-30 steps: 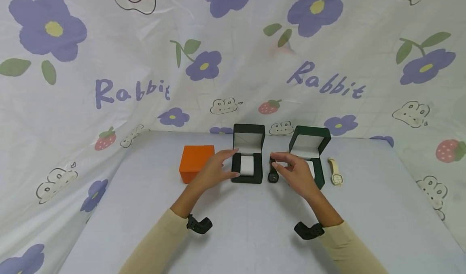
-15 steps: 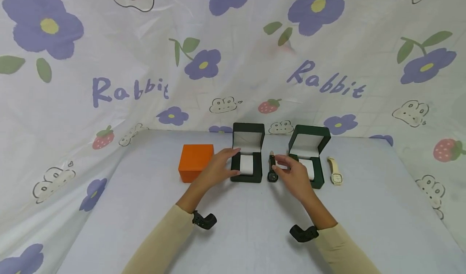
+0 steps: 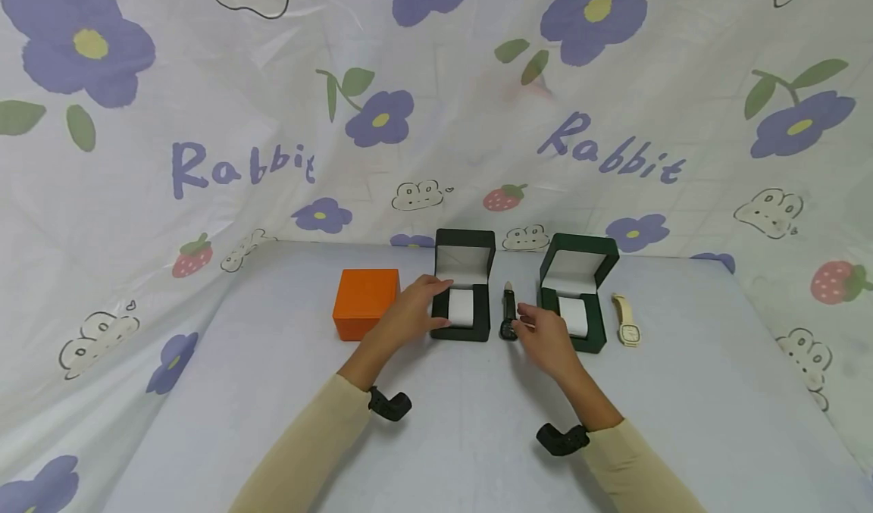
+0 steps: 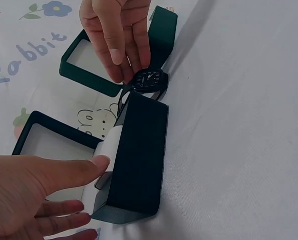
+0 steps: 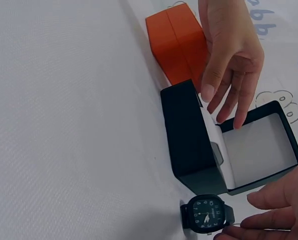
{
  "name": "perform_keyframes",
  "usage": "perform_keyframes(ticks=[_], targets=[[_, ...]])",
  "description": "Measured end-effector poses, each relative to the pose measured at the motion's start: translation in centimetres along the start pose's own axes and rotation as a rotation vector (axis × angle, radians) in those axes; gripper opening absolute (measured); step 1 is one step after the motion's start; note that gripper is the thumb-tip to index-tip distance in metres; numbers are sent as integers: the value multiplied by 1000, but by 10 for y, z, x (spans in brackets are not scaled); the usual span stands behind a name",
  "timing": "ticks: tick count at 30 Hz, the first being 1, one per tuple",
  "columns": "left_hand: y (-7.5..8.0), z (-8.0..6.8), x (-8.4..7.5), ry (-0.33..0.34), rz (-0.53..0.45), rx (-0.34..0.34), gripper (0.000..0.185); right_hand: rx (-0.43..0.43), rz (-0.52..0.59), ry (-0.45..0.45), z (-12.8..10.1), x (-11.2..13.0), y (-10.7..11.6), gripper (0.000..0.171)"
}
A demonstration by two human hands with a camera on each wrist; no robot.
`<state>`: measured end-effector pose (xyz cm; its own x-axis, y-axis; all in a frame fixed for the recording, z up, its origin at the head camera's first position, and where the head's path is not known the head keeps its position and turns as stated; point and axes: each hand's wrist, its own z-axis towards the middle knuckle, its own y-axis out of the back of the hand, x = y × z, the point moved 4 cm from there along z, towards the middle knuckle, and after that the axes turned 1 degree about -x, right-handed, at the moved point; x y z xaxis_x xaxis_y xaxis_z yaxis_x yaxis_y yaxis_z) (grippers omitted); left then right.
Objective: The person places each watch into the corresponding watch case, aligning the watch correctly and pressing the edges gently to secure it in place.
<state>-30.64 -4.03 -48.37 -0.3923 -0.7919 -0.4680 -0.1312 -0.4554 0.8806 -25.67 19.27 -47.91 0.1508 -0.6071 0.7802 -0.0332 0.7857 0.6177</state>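
Head view: white table fills the lower frame

Right of centre stands a green box, lid raised; at centre, a dark box, likewise. Left of centre sits an orange box. The left hand, thumb and fingers apart, reaches the dark box's left side. The right hand's thumb and fingers are apart beside the black watch at centre, contact unclear. Rightmost lies a gold watch.

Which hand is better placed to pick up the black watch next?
Probably the right: the right hand has its fingertips close by the black watch, while the left hand is farther off, at the left edge of the middle box.
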Motion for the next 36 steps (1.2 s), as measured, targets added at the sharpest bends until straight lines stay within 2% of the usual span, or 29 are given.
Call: perform_keyframes(ticks=[10, 18, 25, 36], targets=[[2, 8, -4, -3, 84, 33, 71, -34, -37, -1, 3, -6, -8, 36], [2, 11, -5, 3, 90, 87, 69, -73, -74, 18, 4, -6, -14, 34], [0, 18, -10, 2, 140, 129, 71, -98, -140, 16, 4, -7, -16, 25], [-3, 25, -10, 45, 145, 173, 72, -112, -141, 23, 5, -10, -19, 20]])
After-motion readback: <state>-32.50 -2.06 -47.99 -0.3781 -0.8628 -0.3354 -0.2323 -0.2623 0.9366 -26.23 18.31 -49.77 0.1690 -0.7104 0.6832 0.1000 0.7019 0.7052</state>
